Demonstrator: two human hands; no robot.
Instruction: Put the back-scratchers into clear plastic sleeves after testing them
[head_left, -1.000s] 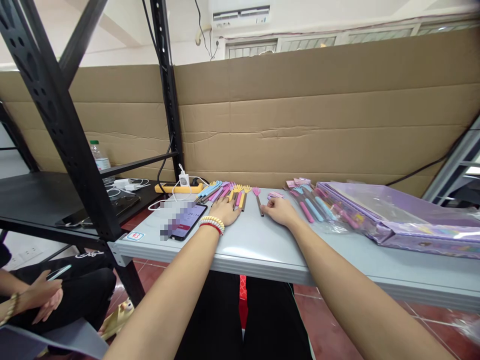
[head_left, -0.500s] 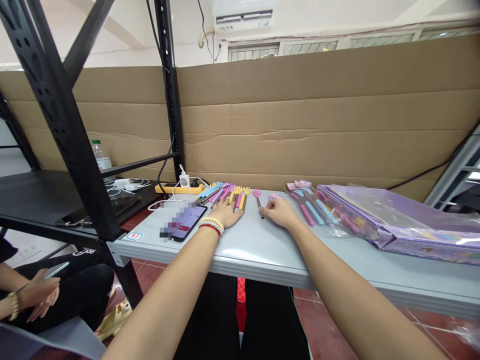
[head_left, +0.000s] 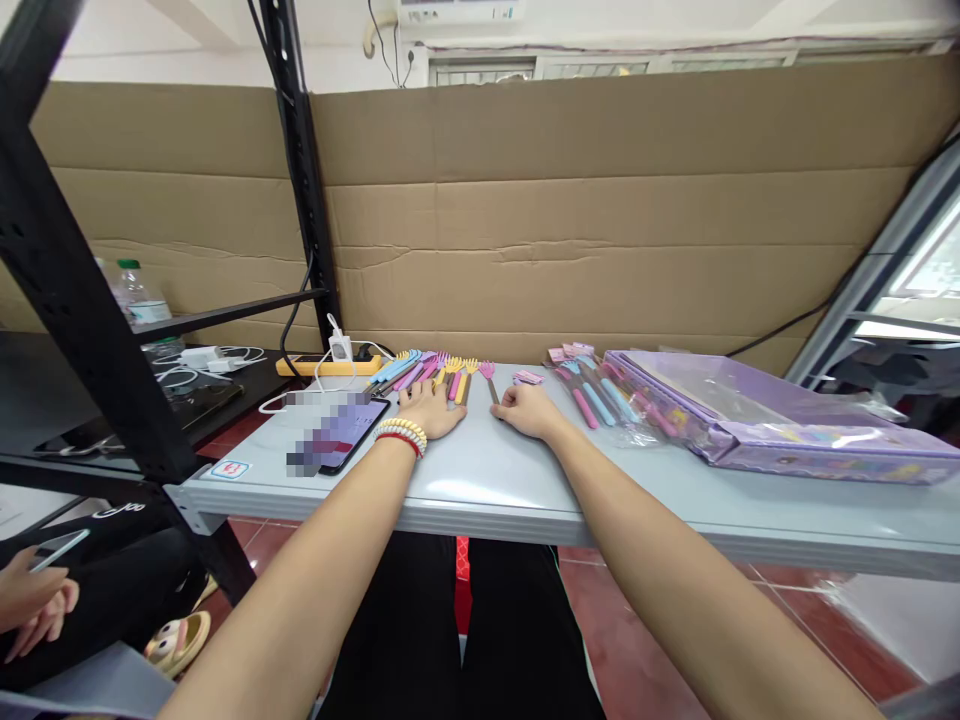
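Observation:
My left hand (head_left: 431, 410) lies flat on the table with its fingers spread. Its fingertips reach the row of fork-shaped sticks (head_left: 459, 380), which have yellow, pink, purple and blue parts. Apart from that row lies one fork-shaped stick with pink tines (head_left: 488, 371) and a dark shaft, tines pointing away from me. At its lower end, the thumb and curled fingers of my right hand (head_left: 526, 408) close on the shaft. A small pink card (head_left: 528, 377) is just beyond my right hand. Farther right are similar sticks in clear packaging (head_left: 600, 395), pink and blue.
A phone (head_left: 352, 440), partly blurred out, lies left of my left hand. Behind it is a yellow power strip (head_left: 330, 366) with white cables. An open purple box (head_left: 795, 455) takes up the right side. A black shelf post (head_left: 90, 260) rises at left, where another person's hand (head_left: 37, 600) holds a phone.
The camera view has turned slightly right and down, so the whole scene sits further left and higher in the picture. Both hands keep about the same places on the table.

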